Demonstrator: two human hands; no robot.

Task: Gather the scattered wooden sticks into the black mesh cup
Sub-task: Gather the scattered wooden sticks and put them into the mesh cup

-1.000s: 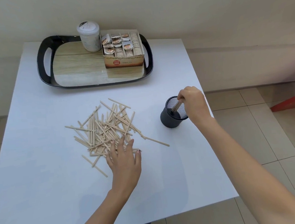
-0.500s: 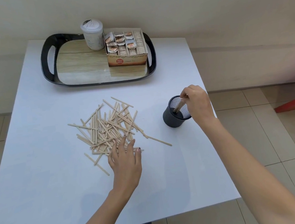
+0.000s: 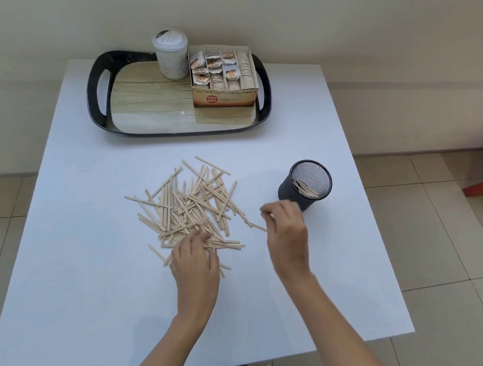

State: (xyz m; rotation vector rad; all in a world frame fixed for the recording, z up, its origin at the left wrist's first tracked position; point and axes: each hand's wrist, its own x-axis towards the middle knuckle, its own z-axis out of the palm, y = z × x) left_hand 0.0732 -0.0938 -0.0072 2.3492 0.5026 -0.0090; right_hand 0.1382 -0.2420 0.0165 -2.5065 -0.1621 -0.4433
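Head view: wooden sticks (image 3: 189,205) heaped mid-surface (image 3: 97,283), a few already inside black mesh cup (image 3: 289,190), which stands upright to right of heap. Left grip (image 3: 194,262) relaxed, fingers loosely spread, tips resting on heap's near edge. Right grip (image 3: 287,231) between heap and cup, fingers curled; pinching stick or not, cannot tell. Tray (image 3: 95,108) at far edge carries white jar (image 3: 170,54), sachet box (image 3: 225,96).

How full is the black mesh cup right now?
Barely filled: only a few sticks lean inside the black mesh cup, while most lie piled on the table.
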